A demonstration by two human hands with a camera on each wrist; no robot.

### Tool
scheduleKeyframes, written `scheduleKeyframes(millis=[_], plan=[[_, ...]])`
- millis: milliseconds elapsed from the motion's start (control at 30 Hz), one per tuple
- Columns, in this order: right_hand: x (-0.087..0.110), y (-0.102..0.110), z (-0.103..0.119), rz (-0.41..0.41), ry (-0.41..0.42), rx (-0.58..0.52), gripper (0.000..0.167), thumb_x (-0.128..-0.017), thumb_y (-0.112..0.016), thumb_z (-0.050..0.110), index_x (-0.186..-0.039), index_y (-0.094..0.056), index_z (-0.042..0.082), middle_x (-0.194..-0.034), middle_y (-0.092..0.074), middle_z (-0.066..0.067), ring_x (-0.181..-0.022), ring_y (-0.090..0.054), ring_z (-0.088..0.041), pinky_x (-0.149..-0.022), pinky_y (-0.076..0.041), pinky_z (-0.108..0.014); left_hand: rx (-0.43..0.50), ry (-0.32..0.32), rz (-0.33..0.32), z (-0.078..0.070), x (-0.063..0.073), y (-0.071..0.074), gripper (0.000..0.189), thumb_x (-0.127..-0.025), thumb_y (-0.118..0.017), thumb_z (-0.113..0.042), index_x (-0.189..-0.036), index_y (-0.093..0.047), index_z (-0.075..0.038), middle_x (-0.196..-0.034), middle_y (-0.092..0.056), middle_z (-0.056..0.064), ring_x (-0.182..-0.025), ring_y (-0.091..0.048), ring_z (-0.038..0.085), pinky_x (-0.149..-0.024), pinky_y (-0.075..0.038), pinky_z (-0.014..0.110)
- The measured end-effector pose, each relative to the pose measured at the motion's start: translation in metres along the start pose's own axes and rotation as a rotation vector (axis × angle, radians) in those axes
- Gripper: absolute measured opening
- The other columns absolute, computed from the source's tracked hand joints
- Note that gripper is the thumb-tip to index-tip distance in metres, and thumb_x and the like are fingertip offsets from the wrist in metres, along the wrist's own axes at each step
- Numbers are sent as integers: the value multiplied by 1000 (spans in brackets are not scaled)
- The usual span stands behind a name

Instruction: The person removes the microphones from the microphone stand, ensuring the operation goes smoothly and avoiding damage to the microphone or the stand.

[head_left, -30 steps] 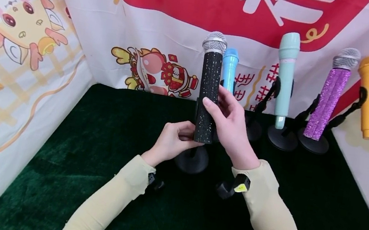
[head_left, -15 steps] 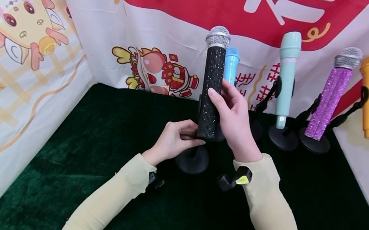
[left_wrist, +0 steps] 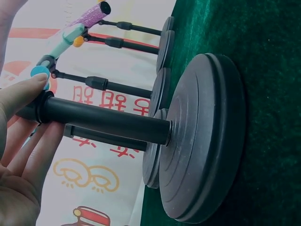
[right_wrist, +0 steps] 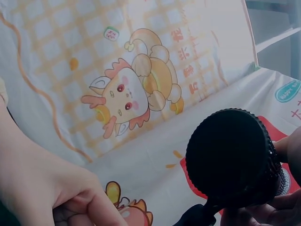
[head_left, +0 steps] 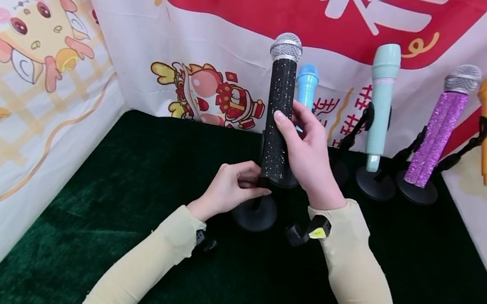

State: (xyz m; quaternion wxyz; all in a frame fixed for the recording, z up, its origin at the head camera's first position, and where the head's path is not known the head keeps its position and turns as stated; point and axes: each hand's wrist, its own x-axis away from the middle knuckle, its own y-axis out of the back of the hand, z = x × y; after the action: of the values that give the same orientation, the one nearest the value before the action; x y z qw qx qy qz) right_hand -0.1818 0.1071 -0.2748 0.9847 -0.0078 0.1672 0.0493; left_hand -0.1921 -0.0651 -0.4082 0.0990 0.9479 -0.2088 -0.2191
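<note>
Head: black microphone [head_left: 281, 97] between hands [head_left: 230, 187] [head_left: 310, 156]

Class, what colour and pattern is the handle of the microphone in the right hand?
The handle is black with pale specks, clearest in the head view.

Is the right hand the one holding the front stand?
No, the right hand grips the black microphone, while the left hand holds the front stand.

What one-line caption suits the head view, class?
Right hand grips a black microphone; left hand holds a black stand on green cloth.
</note>
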Motion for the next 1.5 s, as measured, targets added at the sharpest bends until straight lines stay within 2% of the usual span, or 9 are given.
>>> scheduleKeyframes(millis=[267,533,667,867,1067,1167,1267,1500], plan=[[-5,1,1,-5,-6,-7,44,-105,-61,24,-143,-54,5,-121,-60,-13,-99,-64,-25,-83,-57,-34,-26,-76,4,3,2,1,20,-90,-80,-12,-108,-71,-16,-106,-74,-3,-93,-73,12,-80,-61,31],[-11,2,5,-20,-42,-39,44,-104,-62,23,-145,-53,7,-127,-57,-14,-105,-62,-28,-87,-57,-35,-31,-125,13,4,-1,1,20,-90,-80,-13,-108,-70,-15,-104,-75,4,-91,-73,13,-77,-61,32],[-14,3,7,-17,-41,-22,46,-104,-61,24,-146,-52,7,-130,-57,-15,-108,-61,-29,-88,-57,-35,-29,-122,12,4,-1,1,20,-90,-80,-13,-107,-70,-15,-105,-75,2,-91,-73,12,-78,-61,32],[-20,4,10,-28,-26,-14,46,-104,-62,25,-146,-52,8,-128,-57,-13,-106,-61,-27,-87,-57,-35,-20,-121,9,4,-2,1,20,-91,-80,-12,-108,-70,-16,-108,-74,6,-93,-73,13,-79,-61,32],[-28,5,15,-66,0,5,47,-104,-62,24,-147,-52,9,-125,-57,-13,-105,-62,-26,-87,-57,-34,-24,-118,2,4,-2,0,21,-90,-80,-11,-107,-70,-15,-107,-74,5,-92,-73,13,-79,-61,32],[-34,5,18,-87,19,3,47,-103,-63,24,-146,-53,9,-123,-57,-12,-104,-62,-26,-87,-57,-33,-17,-99,1,4,-2,0,21,-90,-81,-12,-107,-70,-15,-106,-75,4,-91,-73,13,-79,-61,32],[-39,5,20,-101,17,-5,47,-103,-64,24,-146,-54,10,-123,-57,-12,-103,-62,-25,-87,-57,-33,-13,-63,-2,4,-2,-1,21,-89,-81,-12,-107,-71,-15,-105,-75,-1,-91,-73,13,-80,-61,31],[-47,6,20,-126,8,-14,46,-102,-66,27,-144,-56,12,-123,-59,-11,-107,-60,-24,-89,-55,-36,-22,-20,-5,4,-3,1,22,-89,-82,-14,-108,-71,-13,-107,-75,-2,-93,-73,13,-81,-60,31]])
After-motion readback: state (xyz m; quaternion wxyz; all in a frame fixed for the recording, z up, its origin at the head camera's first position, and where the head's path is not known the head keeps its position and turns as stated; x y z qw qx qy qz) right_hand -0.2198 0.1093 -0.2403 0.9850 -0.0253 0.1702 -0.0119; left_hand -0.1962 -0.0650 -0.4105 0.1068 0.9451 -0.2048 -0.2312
